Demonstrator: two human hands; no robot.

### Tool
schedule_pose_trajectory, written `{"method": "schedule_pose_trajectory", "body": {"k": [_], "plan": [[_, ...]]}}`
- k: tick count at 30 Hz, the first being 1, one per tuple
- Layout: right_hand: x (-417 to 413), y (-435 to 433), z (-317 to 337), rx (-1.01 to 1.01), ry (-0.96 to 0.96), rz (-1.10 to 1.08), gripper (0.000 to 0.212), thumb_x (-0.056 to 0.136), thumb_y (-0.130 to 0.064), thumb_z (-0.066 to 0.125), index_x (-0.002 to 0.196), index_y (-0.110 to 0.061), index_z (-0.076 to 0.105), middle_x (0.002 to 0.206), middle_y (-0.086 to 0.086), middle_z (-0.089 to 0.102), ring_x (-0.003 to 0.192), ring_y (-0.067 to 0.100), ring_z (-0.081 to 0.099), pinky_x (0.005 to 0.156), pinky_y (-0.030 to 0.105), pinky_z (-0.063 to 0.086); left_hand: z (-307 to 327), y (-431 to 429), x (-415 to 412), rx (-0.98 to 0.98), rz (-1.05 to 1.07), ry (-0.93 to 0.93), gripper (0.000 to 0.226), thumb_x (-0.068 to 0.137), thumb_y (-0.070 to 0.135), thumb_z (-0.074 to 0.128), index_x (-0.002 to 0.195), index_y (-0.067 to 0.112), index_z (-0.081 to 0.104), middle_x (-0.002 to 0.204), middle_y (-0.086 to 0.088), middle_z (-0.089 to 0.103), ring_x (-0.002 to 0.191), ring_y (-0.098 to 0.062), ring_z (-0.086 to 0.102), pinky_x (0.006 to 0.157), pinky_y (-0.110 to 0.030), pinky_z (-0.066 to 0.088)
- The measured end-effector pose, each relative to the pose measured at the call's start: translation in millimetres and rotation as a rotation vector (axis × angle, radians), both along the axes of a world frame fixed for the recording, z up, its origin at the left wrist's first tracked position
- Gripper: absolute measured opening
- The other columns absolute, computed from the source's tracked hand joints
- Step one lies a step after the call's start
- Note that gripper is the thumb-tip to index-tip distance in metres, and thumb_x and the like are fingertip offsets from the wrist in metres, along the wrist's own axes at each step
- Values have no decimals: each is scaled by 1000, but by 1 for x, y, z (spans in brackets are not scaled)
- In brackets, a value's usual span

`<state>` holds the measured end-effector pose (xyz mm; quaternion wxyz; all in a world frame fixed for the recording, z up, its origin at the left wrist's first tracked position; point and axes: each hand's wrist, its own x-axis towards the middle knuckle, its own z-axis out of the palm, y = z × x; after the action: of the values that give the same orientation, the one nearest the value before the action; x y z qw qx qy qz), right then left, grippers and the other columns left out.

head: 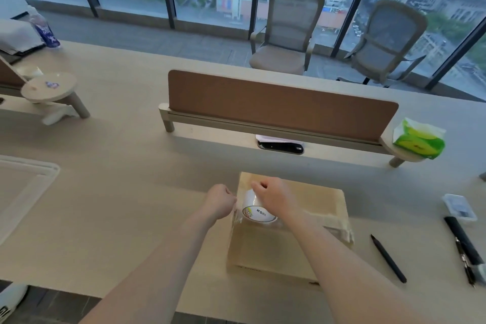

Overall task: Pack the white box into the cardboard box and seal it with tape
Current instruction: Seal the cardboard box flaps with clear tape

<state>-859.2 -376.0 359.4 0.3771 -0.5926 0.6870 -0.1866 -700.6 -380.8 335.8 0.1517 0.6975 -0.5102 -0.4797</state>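
While the right hand (273, 197) grips the tape roll (259, 212) from above at the left end of the cardboard box (276, 252), the left hand (221, 202), just off that edge, seems to pinch the loose tape (234, 214) hanging beside the roll. A shiny strip (324, 214) runs rightward across the lid. The flaps are down, so the white box is hidden, presumably inside. The next pull likely goes leftward and down over that edge.

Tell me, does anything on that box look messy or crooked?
Yes: the clear tape strip across the cardboard box looks wrinkled, bunching at the box's right edge rather than lying flat. Otherwise nothing stands out.
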Motion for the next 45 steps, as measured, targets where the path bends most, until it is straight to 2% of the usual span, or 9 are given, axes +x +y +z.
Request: {"method": "schedule_pose_trajectory", "body": {"k": [4, 11, 18, 25, 27, 31, 37, 41, 45], "plan": [[7, -5, -6, -24, 65, 48, 46, 92, -27, 52, 57, -21, 22, 46, -7, 22, 48, 12, 17, 53, 33, 16, -7, -1, 4, 44, 33, 16, 19, 83, 3, 50, 66, 12, 52, 78, -13, 72, 67, -23, 56, 64, -31, 41], [27, -13, -9, -29, 228, 129, 42, 92, -27, 50, 59, -18, 26, 59, 7, 31, 57, 20, 23, 53, 35, 17, -22, -8, 16, 100, 63, 52, 19, 81, -1, 53, 64, 9, 55, 67, -11, 64, 63, -22, 54, 60, -33, 46], [35, -16, -10, -46, 319, 159, 43, 92, -27, 48, 58, -17, 25, 58, 7, 29, 54, 20, 22, 51, 36, 16, -42, -10, 23, 242, 188, 308, 24, 92, -7, 48, 72, 2, 56, 71, -18, 64, 65, -26, 63, 90, -44, 57], [36, -15, -11, -26, 324, 158, 45, 96, -31, 50, 58, -16, 31, 57, 6, 37, 54, 21, 30, 53, 35, 22, -47, -3, 16, 306, 268, 397, 26, 94, -6, 48, 72, 5, 55, 73, -13, 60, 65, -23, 58, 94, -40, 52], [37, -15, -12, -24, 329, 150, 44, 96, -33, 50, 59, -15, 36, 59, 8, 42, 56, 23, 34, 54, 35, 25, -50, 1, 12, 321, 295, 425, 20, 96, 0, 53, 77, 5, 58, 77, -12, 62, 65, -21, 59, 89, -39, 54], [39, -15, -15, -27, 325, 129, 40, 97, -37, 50, 65, -12, 47, 66, 13, 58, 61, 25, 44, 55, 34, 31, -54, 8, 9, 323, 405, 526, 22, 94, -6, 52, 75, 5, 57, 67, -8, 59, 57, -18, 56, 54, -23, 53], [40, -14, -19, -55, 327, 111, 41, 98, -37, 50, 68, -10, 49, 70, 16, 62, 60, 24, 44, 56, 34, 33, -60, 19, 6, 306, 486, 604, 12, 93, -4, 52, 86, 6, 53, 68, -7, 59, 58, -17, 55, 56, -24, 50], [39, -11, -18, -44, 317, 95, 42, 98, -38, 50, 64, -13, 44, 61, 7, 52, 59, 23, 43, 55, 33, 31, -63, 28, 10, 169, 421, 432, 26, 89, -2, 51, 110, 14, 50, 85, -8, 62, 70, -21, 56, 75, -38, 56], [40, -8, -14, -46, 282, 88, 44, 98, -36, 51, 61, -14, 39, 59, 6, 49, 58, 23, 41, 53, 34, 28, -45, 40, 9, -32, 194, 187, 35, 88, 0, 44, 112, 19, 61, 105, 7, 57, 98, -19, 56, 81, -31, 46]]}}
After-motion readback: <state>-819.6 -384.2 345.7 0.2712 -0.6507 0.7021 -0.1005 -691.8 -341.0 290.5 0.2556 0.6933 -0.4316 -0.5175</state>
